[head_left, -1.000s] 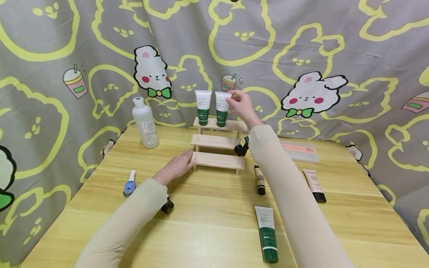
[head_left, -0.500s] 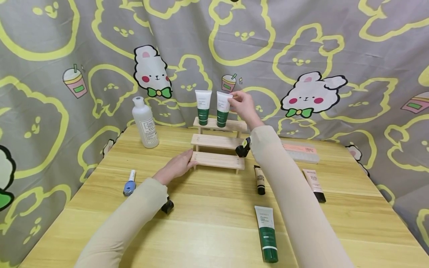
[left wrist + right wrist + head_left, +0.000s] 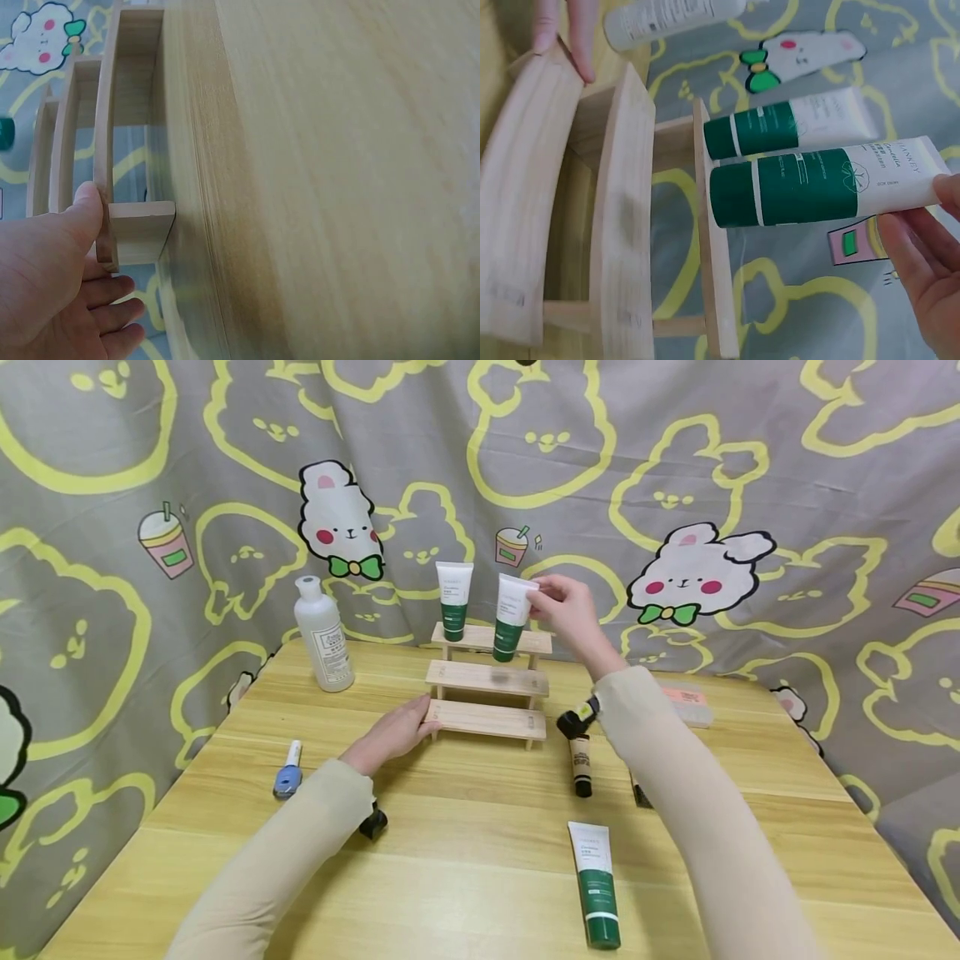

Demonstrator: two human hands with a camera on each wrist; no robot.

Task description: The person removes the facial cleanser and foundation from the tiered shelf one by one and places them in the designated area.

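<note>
My right hand (image 3: 567,608) pinches a white-and-green squeeze tube (image 3: 512,618) by its white end, thumb against fingertips. The tube is slightly tilted, held off the top step of a three-tier wooden display stand (image 3: 487,717). A matching tube (image 3: 453,602) stands upright, cap down, on that top step. In the right wrist view the held tube (image 3: 810,187) lies beside the standing one (image 3: 780,124). My left hand (image 3: 393,732) grips the left end of the lowest step; its thumb (image 3: 86,206) shows on the step's edge in the left wrist view.
A third green-and-white tube (image 3: 596,885) lies at the front right. A beige tube (image 3: 581,766) lies near my right sleeve. A white bottle (image 3: 325,635) and blue nail polish (image 3: 288,771) are on the left. A flat pink-labelled box (image 3: 690,702) sits behind my right arm.
My right hand has lifted the tube off the top step and brought it right and toward me. The left hand stays on the stand. My right sleeve now covers most of the BB tube.
</note>
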